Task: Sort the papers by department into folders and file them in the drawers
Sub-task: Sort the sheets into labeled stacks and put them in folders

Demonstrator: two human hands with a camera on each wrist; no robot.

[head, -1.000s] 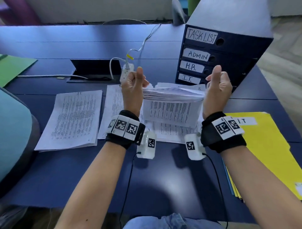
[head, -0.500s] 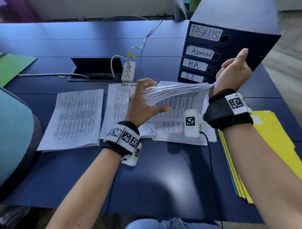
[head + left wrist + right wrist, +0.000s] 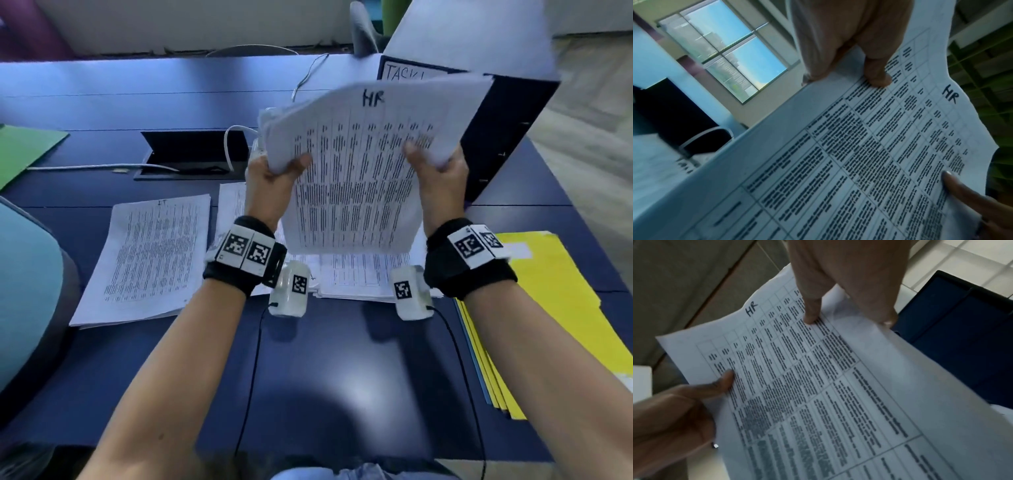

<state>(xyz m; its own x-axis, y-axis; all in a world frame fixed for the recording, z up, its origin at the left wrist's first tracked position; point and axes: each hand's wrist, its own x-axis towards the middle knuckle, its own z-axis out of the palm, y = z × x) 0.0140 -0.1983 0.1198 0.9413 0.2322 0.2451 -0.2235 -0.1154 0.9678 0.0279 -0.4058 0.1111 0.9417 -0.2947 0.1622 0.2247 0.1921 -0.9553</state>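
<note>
Head view, nearest first: the left hand [image 3: 274, 178] and right hand [image 3: 440, 178] each pinch a side edge of a white printed sheaf headed "HR" [image 3: 356, 178], thumbs on its face, fingers curled behind, lifted off the dark blue table [image 3: 342, 377]. Its pages carry a ruled grid of dense black text. Yellow paper folders [image 3: 555, 308] lie stacked to the right. Behind stands a dark blue drawer cabinet [image 3: 496, 137], drawers closed as far as visible.

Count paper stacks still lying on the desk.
3: IT stack at left, one behind the left hand, one under the held HR sheets. More may be hidden.
</note>
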